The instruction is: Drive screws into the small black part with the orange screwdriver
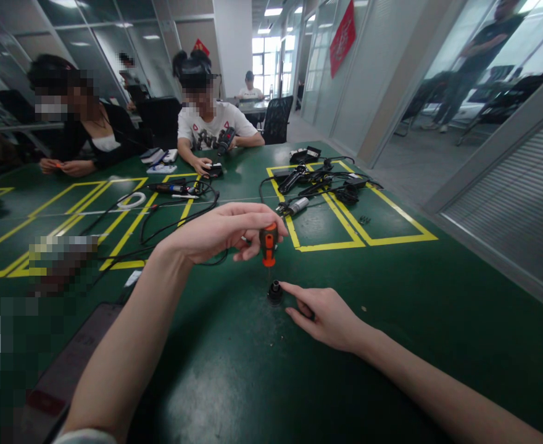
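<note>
my right hand (329,317) flat, fingers apart, steadying black part (274,291) | left hand (227,231) clamped on screwdriver (268,244) at 12 | tip not yet seated, I judge

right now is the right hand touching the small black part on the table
Touching. The head view shows the right hand with its index fingertip laid against the side of the small black part on the green table, no gap visible.

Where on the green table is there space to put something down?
The table is bare to the right of the right hand and in front, between both forearms. It's crowded inside the yellow square with cables and tools, and left of the left hand, which holds an orange screwdriver above a small black part.
</note>
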Available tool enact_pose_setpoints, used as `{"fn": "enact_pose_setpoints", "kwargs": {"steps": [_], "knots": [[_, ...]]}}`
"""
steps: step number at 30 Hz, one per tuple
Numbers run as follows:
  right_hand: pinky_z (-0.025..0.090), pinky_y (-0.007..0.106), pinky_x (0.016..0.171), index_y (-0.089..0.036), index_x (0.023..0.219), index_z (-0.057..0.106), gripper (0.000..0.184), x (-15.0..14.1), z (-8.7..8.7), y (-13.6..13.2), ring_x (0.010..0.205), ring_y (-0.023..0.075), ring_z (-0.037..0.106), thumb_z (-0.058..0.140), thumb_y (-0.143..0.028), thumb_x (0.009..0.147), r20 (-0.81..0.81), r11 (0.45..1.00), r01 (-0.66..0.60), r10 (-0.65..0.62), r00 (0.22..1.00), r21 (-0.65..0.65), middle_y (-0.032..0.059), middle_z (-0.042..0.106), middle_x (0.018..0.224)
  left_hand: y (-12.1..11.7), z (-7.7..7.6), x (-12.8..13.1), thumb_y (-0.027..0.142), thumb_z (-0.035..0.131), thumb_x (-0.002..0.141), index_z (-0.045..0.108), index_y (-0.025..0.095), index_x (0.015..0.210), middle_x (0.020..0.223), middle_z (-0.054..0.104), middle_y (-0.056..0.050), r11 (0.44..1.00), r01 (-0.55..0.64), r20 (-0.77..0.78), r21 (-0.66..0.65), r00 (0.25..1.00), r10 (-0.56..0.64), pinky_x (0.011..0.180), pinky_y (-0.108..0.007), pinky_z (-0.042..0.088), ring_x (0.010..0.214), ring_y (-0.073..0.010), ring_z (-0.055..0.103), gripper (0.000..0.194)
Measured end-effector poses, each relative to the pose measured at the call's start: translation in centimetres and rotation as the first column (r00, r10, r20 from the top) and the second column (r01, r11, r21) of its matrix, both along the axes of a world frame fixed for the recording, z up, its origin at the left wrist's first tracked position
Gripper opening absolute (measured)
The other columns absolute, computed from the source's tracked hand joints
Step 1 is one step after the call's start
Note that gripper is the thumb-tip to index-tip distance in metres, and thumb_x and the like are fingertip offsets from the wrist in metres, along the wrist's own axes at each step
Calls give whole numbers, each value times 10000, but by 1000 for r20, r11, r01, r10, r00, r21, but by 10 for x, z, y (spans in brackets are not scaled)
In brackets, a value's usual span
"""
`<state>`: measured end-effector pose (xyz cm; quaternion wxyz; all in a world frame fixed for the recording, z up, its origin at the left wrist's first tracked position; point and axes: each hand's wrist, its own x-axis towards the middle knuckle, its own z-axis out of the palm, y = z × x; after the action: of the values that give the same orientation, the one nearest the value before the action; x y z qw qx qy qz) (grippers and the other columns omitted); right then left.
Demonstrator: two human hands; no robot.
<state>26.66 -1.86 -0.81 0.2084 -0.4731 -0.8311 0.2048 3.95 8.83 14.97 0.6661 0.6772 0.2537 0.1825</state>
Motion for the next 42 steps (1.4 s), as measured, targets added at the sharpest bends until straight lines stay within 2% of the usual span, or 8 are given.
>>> {"fn": "enact_pose_setpoints", "kwargs": {"steps": [6, 9, 15, 18, 23, 28, 36, 42], "knots": [[370, 246, 577, -192, 1483, 580, 516, 0, 0, 0, 542, 137, 514, 561, -251, 971, 4, 1000, 4, -4, 1000, -10, -40, 600, 653, 1, -2, 2, 392, 770, 880, 644, 139, 907, 950, 749, -102, 1000, -20, 39, -5, 999, 20, 446, -158, 420, 558, -74, 545, 285], [368, 246, 576, -191, 1489, 575, 522, -1, 1, 0, 536, 136, 510, 556, -248, 971, 8, 1000, 4, -3, 1000, -22, -41, 601, 651, 0, -1, 3, 372, 778, 876, 611, 154, 908, 886, 757, -77, 999, -17, 46, -32, 999, 18, 432, -156, 385, 520, -67, 524, 276], [375, 245, 577, -193, 1486, 576, 521, -1, 1, 0, 538, 137, 515, 561, -242, 967, 10, 1000, 2, -2, 1000, -8, -40, 603, 648, 0, 0, 2, 344, 725, 909, 726, 121, 938, 830, 696, -49, 1000, 3, 36, -14, 999, -3, 399, -158, 325, 498, -52, 476, 225], [377, 245, 579, -198, 1491, 574, 524, -1, 1, 0, 539, 138, 519, 557, -246, 969, 14, 1000, 3, -3, 1000, -20, -39, 607, 650, 1, -1, 1, 351, 714, 918, 727, 117, 906, 847, 691, -52, 999, 10, 37, -32, 999, -9, 397, -155, 356, 499, -54, 495, 235], [379, 247, 582, -191, 1487, 576, 521, -1, 1, 0, 540, 139, 512, 557, -250, 970, 3, 1000, 4, -4, 1000, -22, -41, 596, 651, 3, -2, 2, 360, 653, 956, 705, 114, 939, 1020, 760, -120, 997, 46, 71, -62, 997, -41, 415, -173, 436, 508, -71, 547, 252], [381, 251, 582, -178, 1488, 574, 524, -1, 0, 0, 538, 141, 500, 549, -248, 969, 3, 1000, 2, -2, 1000, -6, -41, 588, 648, 2, 0, 2, 354, 722, 924, 672, 128, 926, 917, 756, -81, 997, 29, 68, -70, 997, -25, 417, -160, 437, 499, -68, 554, 232], [368, 241, 575, -184, 1478, 582, 511, 0, 1, 0, 542, 133, 509, 555, -246, 971, 8, 1000, -2, 2, 1000, -12, -40, 593, 649, -1, -1, 2, 393, 846, 822, 669, 143, 902, 834, 705, -28, 999, -23, 35, -40, 999, 24, 405, -127, 379, 500, -42, 520, 316], [365, 248, 578, -185, 1479, 582, 518, 0, 1, 0, 536, 138, 491, 551, -247, 965, 3, 1000, 7, -7, 1000, -17, -46, 573, 634, 4, -2, 1, 380, 779, 885, 644, 136, 929, 965, 782, -97, 997, 29, 71, -67, 997, -25, 467, -179, 507, 535, -88, 636, 282]]}}
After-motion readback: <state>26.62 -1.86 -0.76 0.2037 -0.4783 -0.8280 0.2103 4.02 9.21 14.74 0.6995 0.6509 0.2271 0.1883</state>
